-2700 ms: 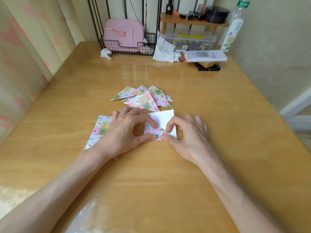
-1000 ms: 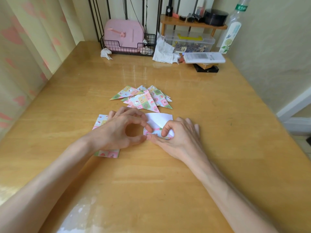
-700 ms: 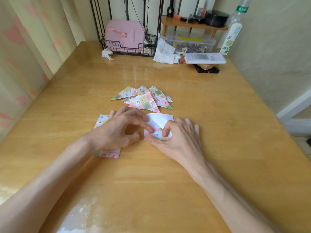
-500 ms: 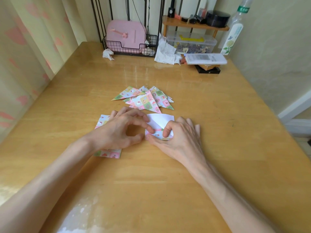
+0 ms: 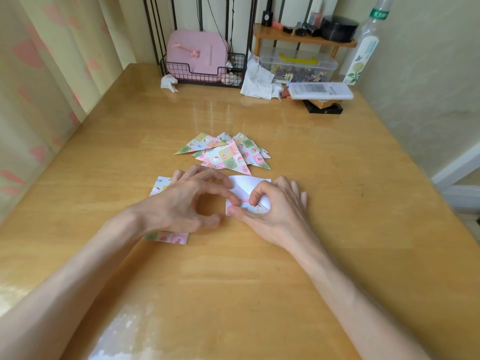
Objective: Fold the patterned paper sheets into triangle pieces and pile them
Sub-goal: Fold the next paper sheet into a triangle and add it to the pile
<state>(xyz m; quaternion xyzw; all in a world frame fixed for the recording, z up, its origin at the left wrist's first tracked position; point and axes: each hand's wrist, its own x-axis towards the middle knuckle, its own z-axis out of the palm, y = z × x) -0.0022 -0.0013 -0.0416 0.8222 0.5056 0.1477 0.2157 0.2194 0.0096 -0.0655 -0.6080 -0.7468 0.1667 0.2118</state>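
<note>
Head view: paper sheet (image 5: 245, 186) under right hand (image 5: 276, 207), beside left hand (image 5: 179, 203).

The right hand (image 5: 275, 206) has slid over the white-backed sheet (image 5: 244, 185) (left hand (image 5: 179, 206) drew its thumb off).
</note>
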